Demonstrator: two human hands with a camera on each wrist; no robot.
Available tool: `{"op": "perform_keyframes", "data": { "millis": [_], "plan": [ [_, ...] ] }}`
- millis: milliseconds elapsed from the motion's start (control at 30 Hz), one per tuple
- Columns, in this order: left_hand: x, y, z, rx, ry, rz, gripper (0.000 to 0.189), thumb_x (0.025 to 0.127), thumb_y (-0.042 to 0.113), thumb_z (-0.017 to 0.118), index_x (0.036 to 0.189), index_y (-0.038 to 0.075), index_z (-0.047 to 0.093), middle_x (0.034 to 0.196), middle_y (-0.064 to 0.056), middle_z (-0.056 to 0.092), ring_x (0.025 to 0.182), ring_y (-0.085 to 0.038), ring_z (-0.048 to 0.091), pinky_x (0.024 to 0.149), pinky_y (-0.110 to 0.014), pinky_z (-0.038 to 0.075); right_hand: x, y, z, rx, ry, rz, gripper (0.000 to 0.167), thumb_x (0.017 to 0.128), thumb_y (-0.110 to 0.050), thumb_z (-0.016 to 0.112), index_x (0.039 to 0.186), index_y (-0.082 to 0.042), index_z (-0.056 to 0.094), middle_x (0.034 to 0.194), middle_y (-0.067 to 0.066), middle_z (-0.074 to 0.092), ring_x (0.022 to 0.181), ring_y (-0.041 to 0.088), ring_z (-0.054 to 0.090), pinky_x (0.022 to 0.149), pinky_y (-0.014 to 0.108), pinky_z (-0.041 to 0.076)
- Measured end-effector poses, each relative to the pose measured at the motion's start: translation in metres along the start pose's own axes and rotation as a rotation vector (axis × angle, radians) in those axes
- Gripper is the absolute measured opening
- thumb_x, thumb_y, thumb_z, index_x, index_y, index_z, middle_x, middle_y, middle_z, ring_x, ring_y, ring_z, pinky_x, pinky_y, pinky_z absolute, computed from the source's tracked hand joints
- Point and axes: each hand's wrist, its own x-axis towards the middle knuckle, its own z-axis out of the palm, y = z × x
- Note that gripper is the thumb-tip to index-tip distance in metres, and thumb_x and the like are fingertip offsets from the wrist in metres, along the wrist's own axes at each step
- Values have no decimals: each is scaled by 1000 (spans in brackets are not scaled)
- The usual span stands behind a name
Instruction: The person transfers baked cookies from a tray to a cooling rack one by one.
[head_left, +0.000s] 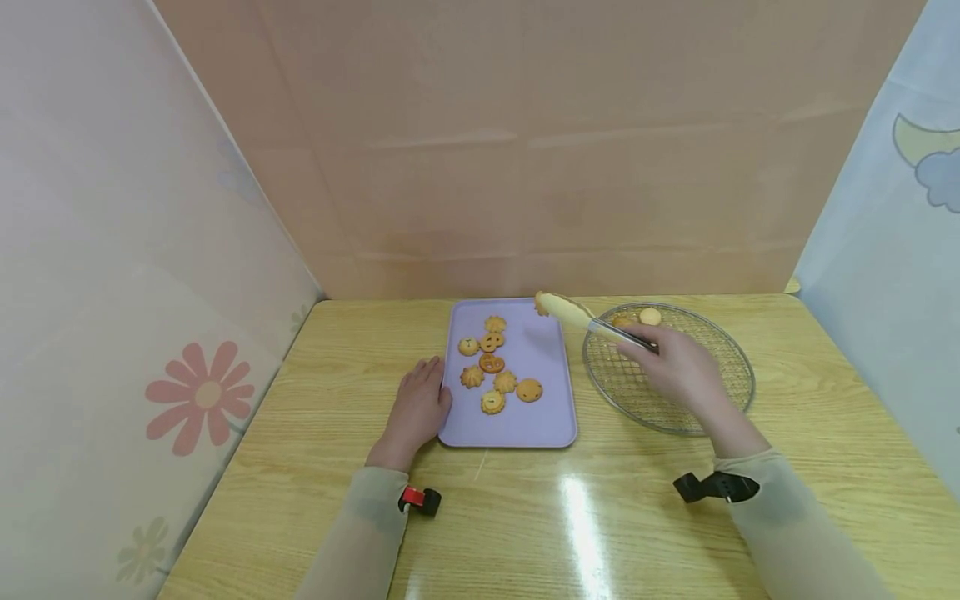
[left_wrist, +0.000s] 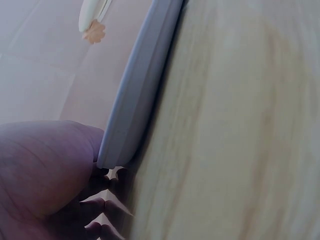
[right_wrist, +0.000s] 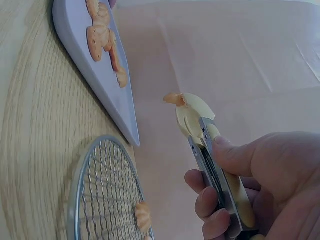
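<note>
My right hand [head_left: 682, 367] grips a pair of tongs [head_left: 568, 312] with metal arms and cream-coloured tips. Pinched at those tips is a scalloped cookie [right_wrist: 173, 99], raised over the far right corner of a lilac tray [head_left: 536, 429]. Several cookies lie loosely on the tray, among them a pretzel-shaped one [head_left: 492, 363], a round one [head_left: 529, 390] and a star-like one [head_left: 472, 377]. Beside the tray's left edge, my left hand [head_left: 420, 404] rests on the table, its thumb against the rim. In the left wrist view, its fingers are partly in shadow.
A round wire rack [head_left: 720, 367] stands right of the tray, partly under my right forearm and hand. On its far side lie a pale round cookie [head_left: 650, 316] and a browner one [head_left: 622, 322]. A brown backdrop [head_left: 525, 167] rises behind the wooden table [head_left: 495, 517].
</note>
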Motion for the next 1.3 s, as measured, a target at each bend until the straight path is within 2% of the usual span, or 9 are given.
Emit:
{"op": "perform_keyframes", "data": {
  "millis": [67, 267, 467, 567, 733, 833, 1067, 1300],
  "plan": [
    [0, 1, -1, 5, -10, -7, 56, 111, 13, 57, 161, -10, 47, 168, -28, 45, 161, -46, 35, 133, -62, 24, -3, 5, -3, 1, -3, 9, 66, 112, -61, 53, 158, -14, 62, 114, 17, 72, 82, 30, 59, 61, 39, 41],
    [-1, 3, -2, 7, -10, -6, 55, 111, 12, 58, 160, -10, 48, 167, -28, 46, 160, -47, 35, 132, -62, 26, -11, 19, -9, 15, -2, 16, 63, 113, -56, 57, 156, -12, 63, 110, 15, 71, 75, 27, 55, 60, 38, 40],
    [-2, 2, -2, 11, -9, -1, 55, 111, 11, 57, 160, -11, 48, 167, -28, 46, 160, -47, 36, 132, -62, 26, -17, 33, -13, 6, 1, 11, 63, 113, -55, 56, 155, -9, 64, 127, 21, 73, 90, 31, 61, 68, 40, 45],
    [-2, 3, -1, 14, -3, 3, 55, 110, 11, 57, 159, -11, 48, 167, -29, 47, 159, -47, 37, 132, -62, 27, -20, 38, -14, 1, -3, 18, 64, 114, -57, 54, 155, -9, 64, 128, 23, 73, 94, 34, 62, 71, 44, 47],
    [-2, 3, -2, 17, -6, 2, 55, 111, 11, 58, 159, -11, 49, 167, -29, 47, 159, -47, 37, 132, -62, 27, -23, 47, -19, 11, -28, 38, 68, 114, -59, 51, 158, -8, 61, 137, 29, 70, 109, 41, 66, 77, 53, 52],
    [-1, 3, -3, 18, -16, -3, 55, 111, 12, 57, 160, -11, 48, 168, -28, 46, 160, -47, 36, 132, -62, 26, -25, 53, -24, 17, -50, 51, 70, 114, -60, 50, 159, -7, 59, 140, 30, 68, 112, 42, 65, 79, 53, 52],
    [0, 3, -3, 13, -28, -16, 56, 111, 13, 57, 161, -10, 48, 169, -27, 45, 161, -46, 34, 133, -60, 25, -30, 66, -32, 48, -93, 71, 70, 115, -58, 51, 160, -6, 57, 135, 25, 71, 100, 33, 61, 74, 39, 46],
    [1, 0, -2, 9, -31, -15, 56, 112, 14, 57, 162, -10, 46, 169, -27, 44, 161, -46, 34, 134, -59, 24, -33, 74, -37, 72, -130, 66, 70, 115, -56, 52, 159, -2, 57, 119, 17, 74, 89, 27, 57, 69, 37, 45]
  ]
}}
